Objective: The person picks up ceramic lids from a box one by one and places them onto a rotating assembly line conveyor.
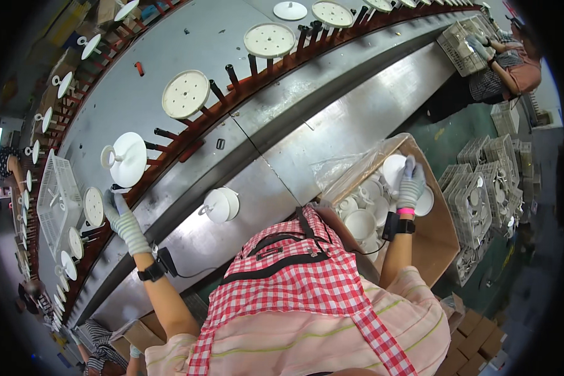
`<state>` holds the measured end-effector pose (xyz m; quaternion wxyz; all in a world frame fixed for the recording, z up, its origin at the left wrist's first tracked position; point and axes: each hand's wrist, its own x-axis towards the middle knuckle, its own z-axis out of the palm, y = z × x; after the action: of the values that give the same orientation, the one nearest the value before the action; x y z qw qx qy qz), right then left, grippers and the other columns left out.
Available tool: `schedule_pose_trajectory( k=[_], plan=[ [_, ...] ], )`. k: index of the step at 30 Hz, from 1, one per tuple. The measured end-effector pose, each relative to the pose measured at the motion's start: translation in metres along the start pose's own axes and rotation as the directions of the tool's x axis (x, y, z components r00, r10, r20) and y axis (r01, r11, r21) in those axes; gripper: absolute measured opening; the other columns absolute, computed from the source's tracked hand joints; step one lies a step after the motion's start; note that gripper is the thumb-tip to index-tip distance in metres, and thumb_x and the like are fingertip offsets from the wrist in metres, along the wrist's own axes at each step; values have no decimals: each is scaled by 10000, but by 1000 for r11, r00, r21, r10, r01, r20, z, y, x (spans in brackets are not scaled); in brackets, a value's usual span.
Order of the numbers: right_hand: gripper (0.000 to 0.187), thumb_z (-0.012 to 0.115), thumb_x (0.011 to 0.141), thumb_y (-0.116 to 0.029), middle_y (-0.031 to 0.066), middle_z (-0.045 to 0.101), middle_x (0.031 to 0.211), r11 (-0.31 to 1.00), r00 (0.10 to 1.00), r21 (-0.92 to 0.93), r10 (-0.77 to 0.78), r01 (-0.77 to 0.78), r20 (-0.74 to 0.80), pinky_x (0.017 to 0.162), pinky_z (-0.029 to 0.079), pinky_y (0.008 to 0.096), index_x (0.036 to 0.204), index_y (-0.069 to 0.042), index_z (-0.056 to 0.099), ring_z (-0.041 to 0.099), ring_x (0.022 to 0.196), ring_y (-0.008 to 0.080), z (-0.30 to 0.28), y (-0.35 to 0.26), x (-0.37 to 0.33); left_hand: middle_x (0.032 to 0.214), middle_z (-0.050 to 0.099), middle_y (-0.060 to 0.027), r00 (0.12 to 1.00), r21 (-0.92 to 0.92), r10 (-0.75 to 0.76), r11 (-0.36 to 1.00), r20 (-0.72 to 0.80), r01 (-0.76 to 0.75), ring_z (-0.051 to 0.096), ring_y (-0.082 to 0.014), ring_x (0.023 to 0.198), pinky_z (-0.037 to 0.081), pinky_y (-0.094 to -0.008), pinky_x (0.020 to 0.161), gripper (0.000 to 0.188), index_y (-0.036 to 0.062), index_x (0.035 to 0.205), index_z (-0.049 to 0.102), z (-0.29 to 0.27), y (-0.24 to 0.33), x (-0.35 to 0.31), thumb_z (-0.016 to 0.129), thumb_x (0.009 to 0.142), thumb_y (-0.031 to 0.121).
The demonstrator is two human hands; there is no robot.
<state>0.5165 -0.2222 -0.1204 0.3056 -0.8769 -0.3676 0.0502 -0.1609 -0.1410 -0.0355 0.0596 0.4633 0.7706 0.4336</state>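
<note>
My left hand, in a striped knit glove with grey-blue fingertips, reaches to the edge of the rack line. Its fingers are drawn together around a small spot beside a white disc with a ring handle; what they grip is hidden. A round white perforated disc stands just left of it. In the open cardboard box to the right, my gloved right hand closes on the edge of a white cup. Several white cups lie piled below it.
Red-brown posts with black tips carry white discs along the curved line. Two white cups rest on the metal bench. A white crate stands far left; stacked crates stand right. A co-worker handles a crate.
</note>
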Motion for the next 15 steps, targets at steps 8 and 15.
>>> schedule_pose_trajectory(
  k=[8, 15],
  plan=[
    [356, 498, 891, -367, 181, 607, 770, 715, 865, 544, -500, 439, -40, 640, 447, 377, 949, -29, 593, 572, 667, 298, 17, -299, 83, 1152, 520, -146, 991, -210, -11, 978, -130, -17, 508, -213, 1015, 413, -331, 880, 429, -15, 1226, 460, -49, 71, 14, 539, 875, 219],
    [405, 488, 881, -420, 116, 629, 730, 793, 818, 361, -562, 490, 123, 663, 466, 361, 979, -44, 603, 591, 663, 277, 0, -383, 122, 1107, 527, -104, 994, -304, 92, 947, -63, -107, 515, -174, 925, 439, -311, 824, 364, -12, 1204, 475, -112, 134, -26, 515, 870, 128]
  ],
)
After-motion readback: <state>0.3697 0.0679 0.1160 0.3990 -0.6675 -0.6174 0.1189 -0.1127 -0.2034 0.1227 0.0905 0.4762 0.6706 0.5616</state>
